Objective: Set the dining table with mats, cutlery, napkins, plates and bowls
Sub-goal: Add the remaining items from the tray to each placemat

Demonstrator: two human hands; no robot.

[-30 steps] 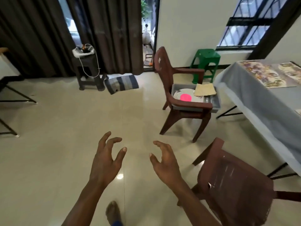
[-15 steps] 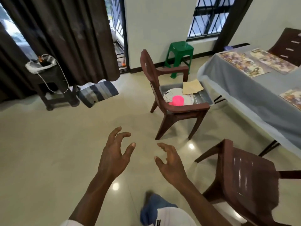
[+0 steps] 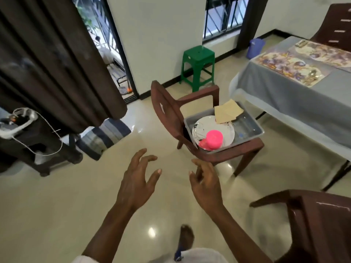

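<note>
Lower centre: left hand (image 3: 135, 183), right hand (image 3: 207, 185), grips spread, empty. On chair (image 3: 165, 109): grey tray (image 3: 254, 130) with plate (image 3: 201, 128), pink bowl (image 3: 214, 139), napkins (image 3: 228, 112).

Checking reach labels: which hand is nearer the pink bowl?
Right. Right hand hovers just short of the pink bowl; left hand is farther off, to its left.

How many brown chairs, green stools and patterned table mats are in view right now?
brown chairs: 3
green stool: 1
patterned mats: 2
Total: 6
</note>
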